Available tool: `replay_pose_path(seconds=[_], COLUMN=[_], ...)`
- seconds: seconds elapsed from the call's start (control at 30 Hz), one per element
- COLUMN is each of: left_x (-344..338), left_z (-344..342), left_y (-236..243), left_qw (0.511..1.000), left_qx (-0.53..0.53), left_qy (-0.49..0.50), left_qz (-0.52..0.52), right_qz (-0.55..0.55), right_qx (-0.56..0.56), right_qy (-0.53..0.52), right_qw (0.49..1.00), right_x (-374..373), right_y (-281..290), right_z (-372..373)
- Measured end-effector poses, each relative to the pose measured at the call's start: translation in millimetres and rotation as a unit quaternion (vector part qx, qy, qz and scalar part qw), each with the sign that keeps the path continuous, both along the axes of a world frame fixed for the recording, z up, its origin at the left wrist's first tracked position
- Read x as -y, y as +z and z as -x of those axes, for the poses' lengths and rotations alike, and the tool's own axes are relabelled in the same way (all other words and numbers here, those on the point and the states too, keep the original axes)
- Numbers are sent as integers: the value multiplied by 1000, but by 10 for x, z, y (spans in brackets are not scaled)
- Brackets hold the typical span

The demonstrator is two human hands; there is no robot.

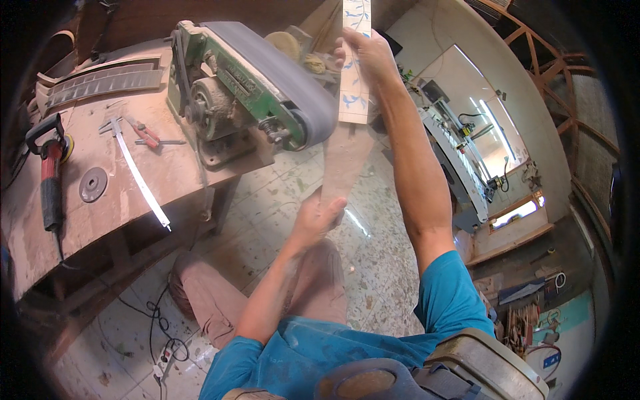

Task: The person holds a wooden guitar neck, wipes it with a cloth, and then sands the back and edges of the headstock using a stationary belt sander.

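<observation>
A long wooden guitar neck (354, 73) stretches between my hands. Its pale upper face carries blue vine and leaf figures with thin cross lines, and the lower end (347, 157) is a plain, wider brown piece. My right hand (371, 59) is closed around the far part, thumb across its face. Lower down, my left hand (319, 217) grips the wide near end. Just left of the neck is the rounded end of a green belt sander (250, 93) with a grey belt (287, 73). Whether wood and belt touch, I cannot tell.
The dusty bench (133, 207) at left bears a red and black power tool (51, 170), a round disc (93, 185), a caliper (133, 160), red-handled pliers (145, 133) and a slotted wooden piece (107, 85). A black cord (157, 313) trails over the floor. A machine frame (453, 153) stands right.
</observation>
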State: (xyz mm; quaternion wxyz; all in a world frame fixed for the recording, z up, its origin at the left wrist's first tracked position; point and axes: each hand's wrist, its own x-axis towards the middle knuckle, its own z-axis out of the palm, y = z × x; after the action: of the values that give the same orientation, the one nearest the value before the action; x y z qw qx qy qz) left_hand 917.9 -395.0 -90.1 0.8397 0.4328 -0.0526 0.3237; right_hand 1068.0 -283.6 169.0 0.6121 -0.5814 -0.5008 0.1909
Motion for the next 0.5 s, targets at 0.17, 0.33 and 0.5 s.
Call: replay_pose_path(seconds=[0.17,0.33,0.5], left_x=[-21,-25,-42], left_z=[21,15,51], left_y=[23,9,33], left_qw=[1000,1000,999], left_qx=[4,16,17], left_qy=[-18,-19,-39], left_qz=[0,7,14], right_qz=[5,8,12], right_qx=[13,22,61], right_qy=[-16,-27,-53], right_qw=[1000,999,997], right_x=[9,23,25], right_y=[8,19,15], right_z=[22,92,79])
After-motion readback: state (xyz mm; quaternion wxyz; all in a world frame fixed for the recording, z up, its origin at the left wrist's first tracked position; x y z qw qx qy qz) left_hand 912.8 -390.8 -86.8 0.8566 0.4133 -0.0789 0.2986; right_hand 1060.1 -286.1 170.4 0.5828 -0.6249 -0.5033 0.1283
